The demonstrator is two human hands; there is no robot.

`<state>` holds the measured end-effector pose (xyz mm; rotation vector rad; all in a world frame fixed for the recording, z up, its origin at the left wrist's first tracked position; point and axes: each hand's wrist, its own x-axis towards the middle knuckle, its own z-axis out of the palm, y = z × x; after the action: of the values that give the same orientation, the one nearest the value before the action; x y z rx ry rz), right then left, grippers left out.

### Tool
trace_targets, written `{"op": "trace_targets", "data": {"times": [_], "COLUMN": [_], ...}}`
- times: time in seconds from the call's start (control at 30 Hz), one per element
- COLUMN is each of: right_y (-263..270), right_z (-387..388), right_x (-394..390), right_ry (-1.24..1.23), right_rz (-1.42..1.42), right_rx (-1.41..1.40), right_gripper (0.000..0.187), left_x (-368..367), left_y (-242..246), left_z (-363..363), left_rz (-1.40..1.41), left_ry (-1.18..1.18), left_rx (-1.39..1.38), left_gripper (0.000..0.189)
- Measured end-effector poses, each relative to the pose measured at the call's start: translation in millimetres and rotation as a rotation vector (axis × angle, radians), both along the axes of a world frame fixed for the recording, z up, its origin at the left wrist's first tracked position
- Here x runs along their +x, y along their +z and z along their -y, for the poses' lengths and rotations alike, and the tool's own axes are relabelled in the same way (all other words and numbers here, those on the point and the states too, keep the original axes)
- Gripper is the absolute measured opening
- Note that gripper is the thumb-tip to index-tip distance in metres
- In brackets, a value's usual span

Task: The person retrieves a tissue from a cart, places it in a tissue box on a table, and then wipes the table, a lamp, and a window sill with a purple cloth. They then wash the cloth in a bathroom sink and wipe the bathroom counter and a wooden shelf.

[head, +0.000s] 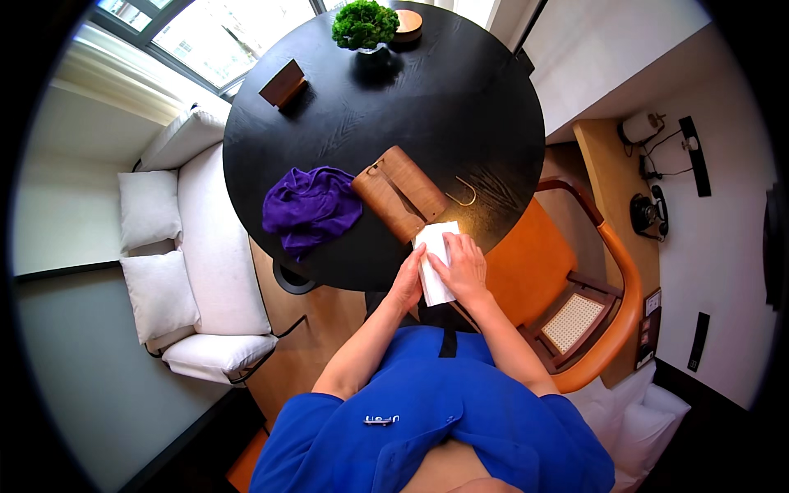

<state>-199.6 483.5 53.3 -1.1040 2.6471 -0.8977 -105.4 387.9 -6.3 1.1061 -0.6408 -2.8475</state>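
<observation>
Between my hands, at the near edge of the round black table (431, 111), is a stack of folded white paper (436, 265), perhaps napkins or tissues. My left hand (408, 277) holds its left edge, and my right hand (462, 262) lies on its top and right side. Just beyond the paper sits a brown wooden tissue box (400, 191) with a dark slot between its parts. A crumpled purple cloth (313, 208) lies to the left of the box. A thin curved brass-coloured piece (471, 192) lies on the table to the right.
Farther back on the table stand a green potted plant (365, 26), a round wooden-topped container (408, 23) and a brown folded stand (285, 85). An orange armchair (530, 246) is close on the right. A white sofa (212, 246) stands at left.
</observation>
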Motion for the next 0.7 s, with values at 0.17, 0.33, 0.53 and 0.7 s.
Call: {"op": "trace_targets", "data": {"times": [0.17, 0.33, 0.53, 0.7], "right_y": [-19, -12, -6, -36], "right_z": [7, 12, 20, 4], "right_x": [-9, -10, -13, -32], "right_ry": [-0.081, -0.002, 0.012, -0.219], "right_rz": [0.078, 0.15, 0.158, 0.686], "right_rx": [-0.06, -0.127, -0.212, -0.415], "right_gripper": [0.014, 0.01, 0.014, 0.028], "left_x": [-2, -1, -1, -2], "left_y": [-3, 5, 0, -1], "left_z": [0, 4, 4, 3], "left_rz": [0.004, -0.049, -0.11, -0.111], "left_ry": [0.038, 0.064, 0.142, 0.136], "left_rx": [0.023, 0.13, 0.161, 0.19], "left_gripper": [0.047, 0.044, 0.045, 0.047]}}
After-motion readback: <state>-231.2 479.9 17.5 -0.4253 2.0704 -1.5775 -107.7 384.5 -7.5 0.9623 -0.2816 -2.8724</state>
